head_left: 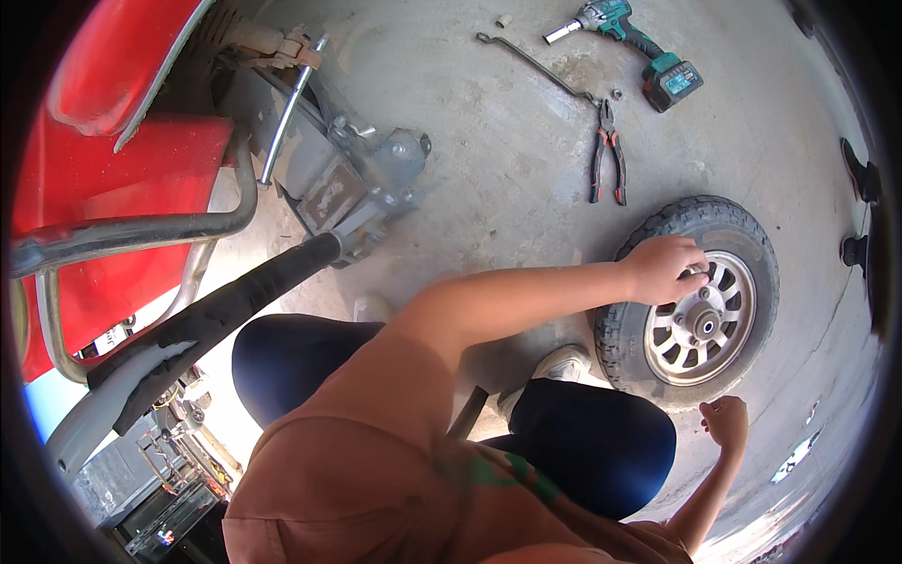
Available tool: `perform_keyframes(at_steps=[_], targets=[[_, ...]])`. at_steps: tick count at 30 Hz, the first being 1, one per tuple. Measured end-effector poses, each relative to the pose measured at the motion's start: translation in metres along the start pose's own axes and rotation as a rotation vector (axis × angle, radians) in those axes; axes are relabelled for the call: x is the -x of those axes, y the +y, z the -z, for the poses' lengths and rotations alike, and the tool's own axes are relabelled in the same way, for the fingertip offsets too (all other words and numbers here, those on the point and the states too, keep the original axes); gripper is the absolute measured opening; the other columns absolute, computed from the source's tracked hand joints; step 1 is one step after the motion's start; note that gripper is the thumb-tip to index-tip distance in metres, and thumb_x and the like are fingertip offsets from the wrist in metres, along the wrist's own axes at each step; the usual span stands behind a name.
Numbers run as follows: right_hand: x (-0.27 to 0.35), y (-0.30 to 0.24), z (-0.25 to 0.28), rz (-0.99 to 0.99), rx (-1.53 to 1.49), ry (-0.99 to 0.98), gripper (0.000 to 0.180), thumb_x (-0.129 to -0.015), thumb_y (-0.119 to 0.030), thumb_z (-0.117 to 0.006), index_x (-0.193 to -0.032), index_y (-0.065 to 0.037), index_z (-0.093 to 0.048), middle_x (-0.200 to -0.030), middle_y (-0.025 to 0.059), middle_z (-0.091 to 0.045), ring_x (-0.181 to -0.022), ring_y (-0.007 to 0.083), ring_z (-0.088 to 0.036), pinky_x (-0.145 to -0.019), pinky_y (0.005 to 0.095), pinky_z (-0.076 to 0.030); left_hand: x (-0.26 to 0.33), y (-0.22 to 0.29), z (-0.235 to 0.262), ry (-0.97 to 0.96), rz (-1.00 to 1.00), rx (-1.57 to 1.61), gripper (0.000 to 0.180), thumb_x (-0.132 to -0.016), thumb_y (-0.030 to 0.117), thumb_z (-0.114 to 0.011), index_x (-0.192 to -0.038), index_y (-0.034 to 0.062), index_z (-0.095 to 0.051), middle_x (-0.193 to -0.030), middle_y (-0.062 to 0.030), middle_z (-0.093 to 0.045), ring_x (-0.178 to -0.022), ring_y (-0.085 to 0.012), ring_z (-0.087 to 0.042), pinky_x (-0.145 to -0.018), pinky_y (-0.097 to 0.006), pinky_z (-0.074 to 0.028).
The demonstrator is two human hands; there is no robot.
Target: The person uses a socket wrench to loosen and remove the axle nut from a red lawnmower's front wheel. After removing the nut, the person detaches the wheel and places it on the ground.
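"Grey concrete floor (489,179) fills most of our view. Where do our hands work?"

"At a small wheel (691,352) on the floor, right of our knees, with its pale metal rim (744,331) turned up toward us and a dark, knobbly tyre (611,352) around it."

"How do we hold our left arm?"

"It reaches across from the lower left, elbow bent, forearm (554,293) nearly level over the tyre. Our left hand (665,270) arches above the rim's upper left part, knuckles up, fingers curled toward the studs by the hub (707,326). We cannot tell whether the fingertips pinch anything."

"And our right?"

"Our right hand (727,423) is well apart from the left, just off the tyre's lower edge, its fingers folded in loosely; whatever the palm may hold is hidden. The right forearm (700,503) slants up from below."

"What lies about us?"

"Beyond the wheel, pliers (608,160) with red and black handles lie near a small nut (616,94), a bent metal bar (536,66) and a green and black power wrench (629,38). At our left stands a red vehicle (132,188), a black-sleeved lever (235,287) slanting beside it."
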State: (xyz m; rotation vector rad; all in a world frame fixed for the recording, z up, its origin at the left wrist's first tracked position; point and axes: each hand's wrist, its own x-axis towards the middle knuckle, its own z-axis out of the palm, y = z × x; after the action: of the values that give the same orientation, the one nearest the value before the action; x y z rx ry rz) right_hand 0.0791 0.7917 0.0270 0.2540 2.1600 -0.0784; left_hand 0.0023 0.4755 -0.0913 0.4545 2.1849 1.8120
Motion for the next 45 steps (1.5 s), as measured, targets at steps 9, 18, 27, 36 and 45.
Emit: perform_keyframes(at_steps=[9,18,27,36,45], targets=[[-0.126,-0.451,0.059,1.198,-0.179,-0.112,0.018,-0.087,-0.016,-0.066,-0.093,0.001,-0.070,-0.076,0.0146,-0.067,-0.067,0.0194,-0.062,-0.063,0.0320,-0.049,0.146,-0.070,0.085,1.044,0.560,0.132,0.016,-0.097,0.017,-0.059,-0.091,0.0023,-0.062,-0.069,-0.0011,-0.062,-0.066,-0.0064,-0.056,-0.061,-0.024,-0.045],[-0.130,-0.715,-0.071,0.978,0.515,-0.074,0.050,-0.069,-0.042,-0.083,-0.108,-0.013,-0.073,-0.113,0.0067,-0.071,-0.107,0.0249,-0.067,-0.085,0.0391,-0.054,0.193,-0.129,0.140,0.688,0.706,-0.297,0.022,-0.088,0.030,-0.063,-0.091,0.0090,-0.066,-0.083,-0.0104,-0.069,-0.077,-0.0301,-0.067,-0.069,-0.040,-0.052],[-0.155,-0.723,-0.096,1.148,0.512,0.070,0.043,-0.068,-0.031,-0.085,-0.103,-0.008,-0.074,-0.112,0.0093,-0.071,-0.102,0.0268,-0.068,-0.080,0.0379,-0.056,0.194,-0.144,0.176,0.462,0.881,0.056,0.031,-0.091,0.034,-0.063,-0.089,0.0035,-0.070,-0.080,-0.0095,-0.073,-0.072,-0.0201,-0.071,-0.065,-0.032,-0.053],[-0.227,-0.672,-0.061,1.360,-0.389,0.095,0.027,-0.080,-0.020,-0.076,-0.093,0.001,-0.067,-0.090,0.0144,-0.064,-0.081,0.0251,-0.065,-0.075,0.0348,-0.053,0.192,-0.173,0.176,0.451,0.894,0.351,0.035,-0.096,0.032,-0.060,-0.085,0.0001,-0.068,-0.077,-0.0096,-0.073,-0.065,-0.0142,-0.070,-0.055,-0.027,-0.051],[-0.212,-0.642,-0.064,1.285,-0.266,0.280,0.041,-0.080,-0.022,-0.074,-0.111,0.003,-0.061,-0.111,0.0224,-0.059,-0.103,0.0387,-0.060,-0.090,0.0435,-0.050,0.191,-0.176,0.173,0.495,0.895,0.380,0.035,-0.096,0.033,-0.058,-0.087,0.0004,-0.068,-0.077,-0.0103,-0.073,-0.063,-0.0145,-0.069,-0.054,-0.026,-0.050]])
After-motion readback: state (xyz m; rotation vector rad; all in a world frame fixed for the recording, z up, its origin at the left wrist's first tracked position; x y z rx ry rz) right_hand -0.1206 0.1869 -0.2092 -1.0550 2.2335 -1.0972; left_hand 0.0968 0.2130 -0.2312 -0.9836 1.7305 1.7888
